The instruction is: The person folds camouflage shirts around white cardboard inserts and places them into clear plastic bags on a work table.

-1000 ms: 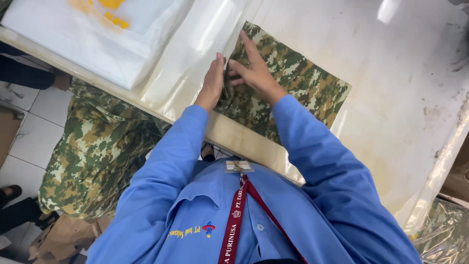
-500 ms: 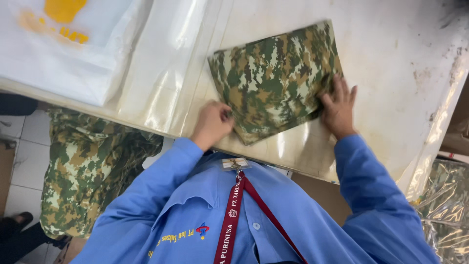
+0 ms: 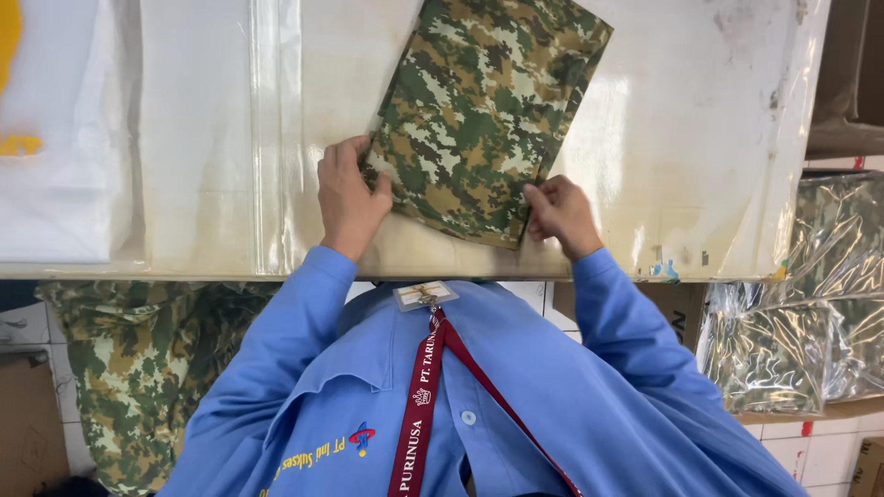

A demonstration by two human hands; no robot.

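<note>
Camo cloth [image 3: 483, 110], folded flat, lies tilted on the table [image 3: 700, 138]. Left hand [image 3: 350, 198] pinches its near-left corner, right hand [image 3: 562, 216] grips the near-right edge. Looks soft, light and floppy; best held by corners. Clear plastic bags [image 3: 198, 138] lie left, bagged camo cloth [image 3: 801, 313] right.
</note>
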